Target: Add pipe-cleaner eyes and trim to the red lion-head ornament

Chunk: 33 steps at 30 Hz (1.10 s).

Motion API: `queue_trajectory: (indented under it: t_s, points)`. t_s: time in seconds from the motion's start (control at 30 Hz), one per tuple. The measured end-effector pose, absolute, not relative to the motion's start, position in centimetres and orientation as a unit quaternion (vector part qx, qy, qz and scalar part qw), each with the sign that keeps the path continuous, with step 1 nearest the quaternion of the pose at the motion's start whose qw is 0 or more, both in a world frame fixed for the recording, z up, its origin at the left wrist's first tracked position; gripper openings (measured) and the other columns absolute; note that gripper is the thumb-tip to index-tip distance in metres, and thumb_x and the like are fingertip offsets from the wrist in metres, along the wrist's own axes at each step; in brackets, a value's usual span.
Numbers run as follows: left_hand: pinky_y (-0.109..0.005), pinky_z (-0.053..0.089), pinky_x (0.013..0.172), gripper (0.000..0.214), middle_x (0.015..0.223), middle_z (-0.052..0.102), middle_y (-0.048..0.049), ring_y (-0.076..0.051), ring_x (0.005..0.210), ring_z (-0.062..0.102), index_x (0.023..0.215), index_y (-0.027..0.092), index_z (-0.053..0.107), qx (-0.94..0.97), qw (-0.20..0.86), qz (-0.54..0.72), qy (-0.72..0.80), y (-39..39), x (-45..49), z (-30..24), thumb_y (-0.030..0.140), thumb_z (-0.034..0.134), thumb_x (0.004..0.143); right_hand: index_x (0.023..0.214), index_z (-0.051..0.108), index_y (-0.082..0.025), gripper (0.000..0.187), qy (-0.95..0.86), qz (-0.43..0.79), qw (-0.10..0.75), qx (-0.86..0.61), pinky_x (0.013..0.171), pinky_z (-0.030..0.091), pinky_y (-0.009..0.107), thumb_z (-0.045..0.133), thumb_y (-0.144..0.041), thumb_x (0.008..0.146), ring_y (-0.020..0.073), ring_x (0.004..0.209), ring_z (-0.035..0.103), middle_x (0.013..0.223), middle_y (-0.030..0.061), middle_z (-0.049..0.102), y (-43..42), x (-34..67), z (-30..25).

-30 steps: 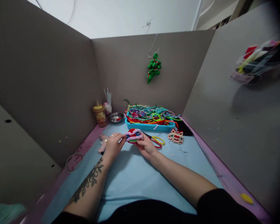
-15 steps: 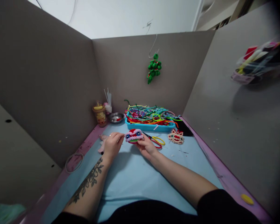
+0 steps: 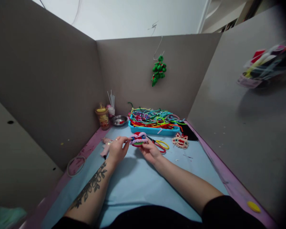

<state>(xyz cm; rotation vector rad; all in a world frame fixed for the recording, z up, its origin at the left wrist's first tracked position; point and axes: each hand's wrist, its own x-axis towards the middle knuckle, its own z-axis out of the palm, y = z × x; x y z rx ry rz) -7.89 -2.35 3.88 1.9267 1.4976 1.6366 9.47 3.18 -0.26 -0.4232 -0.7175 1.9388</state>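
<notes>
A small lion head (image 3: 138, 139) of fuzzy pipe cleaner, red with pink trim, blue eyes and a green strip below, is held up over the table. My right hand (image 3: 151, 152) grips its lower right side, thumb in front. At its left edge my left hand (image 3: 119, 149) pinches with thumb and forefinger; whether a small piece sits between those fingertips is hidden. Scissors (image 3: 164, 145) with yellow and red handles lie behind my right hand. A pink tool that looks like a glue gun (image 3: 105, 150) rests left of my left hand.
A blue tray (image 3: 154, 131) heaped with pipe cleaners stands at the back. Nearby are a metal bowl (image 3: 119, 121), a lidded cup (image 3: 102, 119) and a cream-and-red lion head (image 3: 180, 141). Grey partitions (image 3: 128, 70) enclose the table; a green ornament (image 3: 159, 70) hangs behind.
My left fingertips have come in against the left edge of the lion head, which has turned slightly. The whole view has shifted a little.
</notes>
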Motion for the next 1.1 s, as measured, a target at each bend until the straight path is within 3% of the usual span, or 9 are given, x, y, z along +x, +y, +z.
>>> queue_trajectory:
  t_s: [0.4, 0.63, 0.83, 1.1]
  points:
    - [-0.03, 0.043, 0.079, 0.012, 0.08, 0.067, -0.0055, -0.021, 0.077, 0.058, 0.084, 0.025, 0.07, 0.656, 0.121, 0.553, 0.499, -2.53, -7.62, 4.28, 0.023, 0.066, 0.073, 0.098, 0.058, -0.023, 0.045, -0.304, 0.795, 0.497, -0.169, 0.062, 0.053, 0.025, 0.067, -0.002, 0.059, 0.0171, 0.08, 0.066, 0.093, -0.0014, 0.068, 3.12, 9.36, -0.17]
    - [-0.032, 0.043, 0.079, 0.016, 0.086, 0.069, -0.0063, -0.021, 0.082, 0.059, 0.092, 0.024, 0.067, 0.682, 0.024, 0.514, 0.52, -2.55, -7.94, 4.05, 0.024, 0.06, 0.078, 0.097, 0.058, -0.024, 0.043, -0.294, 0.802, 0.487, -0.182, 0.065, 0.051, 0.02, 0.069, -0.005, 0.059, 0.0118, 0.078, 0.065, 0.088, -0.0042, 0.068, 3.14, 9.52, -0.19]
    - [-0.031, 0.043, 0.079, 0.015, 0.083, 0.068, -0.006, -0.021, 0.08, 0.059, 0.09, 0.023, 0.068, 0.687, 0.034, 0.52, 0.506, -2.5, -7.89, 3.89, 0.025, 0.062, 0.077, 0.098, 0.058, -0.024, 0.042, -0.308, 0.796, 0.492, -0.173, 0.066, 0.051, 0.023, 0.068, -0.004, 0.062, 0.0139, 0.079, 0.065, 0.091, -0.0035, 0.068, 3.45, 9.56, -0.71]
    - [-0.029, 0.046, 0.072, 0.017, 0.085, 0.066, -0.0055, -0.018, 0.079, 0.061, 0.096, 0.02, 0.062, 0.734, -0.1, 0.415, 0.528, -2.45, -7.84, 3.62, 0.024, 0.049, 0.086, 0.099, 0.058, -0.022, 0.043, -0.292, 0.803, 0.491, -0.171, 0.063, 0.051, 0.021, 0.067, -0.002, 0.062, 0.0133, 0.077, 0.065, 0.09, -0.0019, 0.069, 3.46, 9.49, -0.72]
